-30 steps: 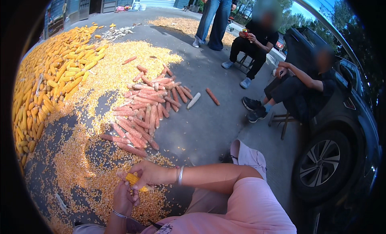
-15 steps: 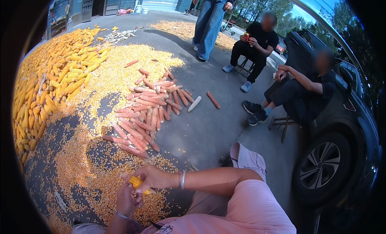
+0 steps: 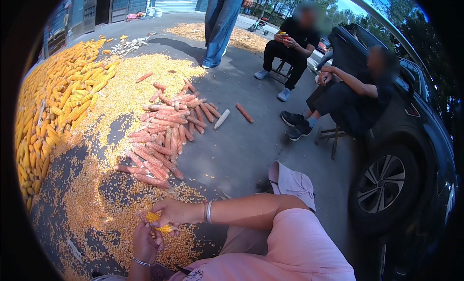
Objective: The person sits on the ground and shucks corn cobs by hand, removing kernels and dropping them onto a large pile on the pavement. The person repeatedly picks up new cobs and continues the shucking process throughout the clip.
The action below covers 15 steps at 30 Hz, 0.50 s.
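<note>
1. The partly shelled ear of corn [image 3: 153, 216] lies between the two hands, low in the view and left of centre, above kernels scattered on the ground. It slants from upper left to lower right; its upper left end looks bare and pinkish, while yellow kernels show on both sides of the right fingers.
2. A dark printed pattern [image 3: 195, 274] marks the pink shirt [image 3: 309, 247] at the lower edge; it is too small and cut off to tell whether it includes lettering.
3. The right hand [image 3: 170, 212] is bent narrow over the ear from its right side, thumb and fingers closed on it. A silver bracelet [image 3: 209, 212] circles that wrist.
4. The left hand [image 3: 146, 242] is curled narrow below and left of the ear, gripping it, thumb near the pinkish end; how its hidden fingers sit I cannot tell.
5. Loose kernels [image 3: 92, 203] spread beneath and around both hands.
6. Beyond the hands lies a pile of bare reddish cobs [image 3: 169, 118], with one whitish cob [image 3: 222, 119] just beside it.
7. Farther left, yellow unshelled ears [image 3: 72, 100] form a large heap.
</note>
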Tool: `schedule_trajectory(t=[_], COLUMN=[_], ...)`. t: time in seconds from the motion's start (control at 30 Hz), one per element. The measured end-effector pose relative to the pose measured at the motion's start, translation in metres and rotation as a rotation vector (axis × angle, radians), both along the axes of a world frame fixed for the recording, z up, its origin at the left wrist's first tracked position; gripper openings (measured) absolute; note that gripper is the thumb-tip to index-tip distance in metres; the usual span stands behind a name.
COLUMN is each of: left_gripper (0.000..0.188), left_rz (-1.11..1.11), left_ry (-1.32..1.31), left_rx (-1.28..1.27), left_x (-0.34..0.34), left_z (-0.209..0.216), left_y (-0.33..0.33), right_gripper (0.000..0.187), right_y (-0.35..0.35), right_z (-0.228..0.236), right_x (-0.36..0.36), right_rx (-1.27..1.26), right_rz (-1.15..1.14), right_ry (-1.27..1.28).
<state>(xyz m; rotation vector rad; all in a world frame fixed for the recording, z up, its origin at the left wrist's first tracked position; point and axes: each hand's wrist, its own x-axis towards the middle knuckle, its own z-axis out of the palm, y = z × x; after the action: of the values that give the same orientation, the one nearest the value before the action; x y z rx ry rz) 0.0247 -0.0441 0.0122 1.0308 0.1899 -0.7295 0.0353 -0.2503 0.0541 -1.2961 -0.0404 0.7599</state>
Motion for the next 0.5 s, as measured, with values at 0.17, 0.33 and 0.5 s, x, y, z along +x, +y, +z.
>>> schedule_trajectory(t=[0.17, 0.33, 0.5], left_gripper=[0.015, 0.015, 0.015], left_rz=[-0.032, -0.062, -0.057], left_ry=[-0.061, -0.084, -0.014], left_rx=[0.022, 0.028, -0.001], left_x=[-0.002, -0.004, -0.005], left_z=[0.003, -0.008, -0.006], left_y=[-0.003, -0.002, -0.003], right_gripper=[0.029, 0.03, 0.029], right_y=[0.001, 0.001, 0.001], right_z=[-0.003, -0.006, -0.01], right_x=[-0.001, -0.004, -0.003], right_rx=[-0.019, -0.018, -0.07], right_rz=[0.019, 0.027, 0.041], right_ry=[-0.077, -0.081, -0.108])
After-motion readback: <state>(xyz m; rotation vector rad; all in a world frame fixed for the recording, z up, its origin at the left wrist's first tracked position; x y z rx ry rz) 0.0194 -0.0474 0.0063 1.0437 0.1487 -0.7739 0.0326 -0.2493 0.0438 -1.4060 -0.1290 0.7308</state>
